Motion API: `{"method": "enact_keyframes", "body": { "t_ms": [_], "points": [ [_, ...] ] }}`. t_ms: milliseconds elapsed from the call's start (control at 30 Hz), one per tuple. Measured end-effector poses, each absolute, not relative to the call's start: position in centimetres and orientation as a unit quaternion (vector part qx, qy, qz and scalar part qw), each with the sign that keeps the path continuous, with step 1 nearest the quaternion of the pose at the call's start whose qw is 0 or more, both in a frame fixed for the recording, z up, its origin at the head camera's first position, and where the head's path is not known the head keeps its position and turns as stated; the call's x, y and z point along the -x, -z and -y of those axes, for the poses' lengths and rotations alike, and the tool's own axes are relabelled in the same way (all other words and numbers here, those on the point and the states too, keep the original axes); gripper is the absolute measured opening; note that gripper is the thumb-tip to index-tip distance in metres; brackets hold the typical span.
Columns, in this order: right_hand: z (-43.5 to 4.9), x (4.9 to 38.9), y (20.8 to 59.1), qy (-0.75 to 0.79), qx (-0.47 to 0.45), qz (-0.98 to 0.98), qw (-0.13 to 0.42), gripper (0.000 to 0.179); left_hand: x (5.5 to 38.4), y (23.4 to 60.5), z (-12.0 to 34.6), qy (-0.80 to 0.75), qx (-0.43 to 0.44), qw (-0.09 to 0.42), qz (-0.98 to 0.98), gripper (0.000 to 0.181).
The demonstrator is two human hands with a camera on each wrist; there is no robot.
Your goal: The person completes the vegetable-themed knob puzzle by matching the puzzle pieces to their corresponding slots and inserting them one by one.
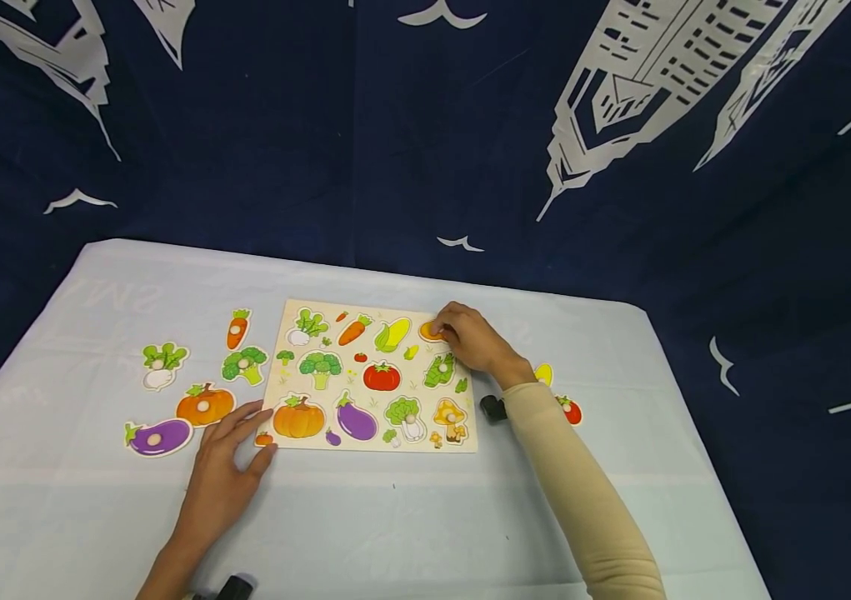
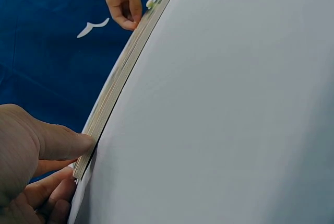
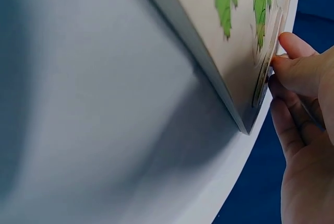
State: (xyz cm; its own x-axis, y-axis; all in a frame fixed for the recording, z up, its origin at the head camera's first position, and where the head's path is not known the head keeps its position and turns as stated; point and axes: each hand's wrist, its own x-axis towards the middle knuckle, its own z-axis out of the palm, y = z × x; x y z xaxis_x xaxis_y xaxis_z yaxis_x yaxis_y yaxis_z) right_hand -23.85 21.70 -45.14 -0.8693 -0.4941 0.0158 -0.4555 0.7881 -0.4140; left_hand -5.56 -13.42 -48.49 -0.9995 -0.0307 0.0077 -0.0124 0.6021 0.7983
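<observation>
A wooden vegetable puzzle board (image 1: 410, 392) lies flat, bearing pictures and knobbed pieces such as an artichoke (image 1: 439, 371), a lettuce (image 1: 405, 417) and a mushroom (image 1: 451, 418). My left hand (image 1: 224, 477) holds the board's near left corner, thumb on the front edge and fingers along the left side. In the left wrist view the thumb (image 2: 68, 141) presses that edge. At the far right corner my right hand (image 1: 473, 337) pinches an orange puzzle piece (image 1: 429, 332), partly hidden by the fingers. From the right wrist view, thumb and forefinger meet close to the board's surface.
Left of the board lie loose knobbed pieces: a carrot (image 1: 238, 330), broccoli (image 1: 244, 365), white radish (image 1: 162, 367), pumpkin (image 1: 204, 405) and eggplant (image 1: 158, 437). Beyond the right forearm are a tomato piece (image 1: 569, 410) and a yellow piece (image 1: 543, 374). A dark blue printed cloth (image 1: 282, 167) hangs behind.
</observation>
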Motion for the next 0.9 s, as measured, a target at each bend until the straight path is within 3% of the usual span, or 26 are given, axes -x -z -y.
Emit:
{"method": "enact_keyframes", "body": {
  "t_ms": [433,900],
  "points": [
    [-21.6,23.7,45.3,0.199,0.236,-0.949,0.058,0.016,5.5,48.5,13.3,0.445,-0.008,0.016,0.895,0.052],
    [-22.9,23.3,45.3,0.247,0.214,-0.944,0.049,0.026,5.6,48.5,13.3,0.446,-0.01,0.014,0.895,0.052]
  ]
}}
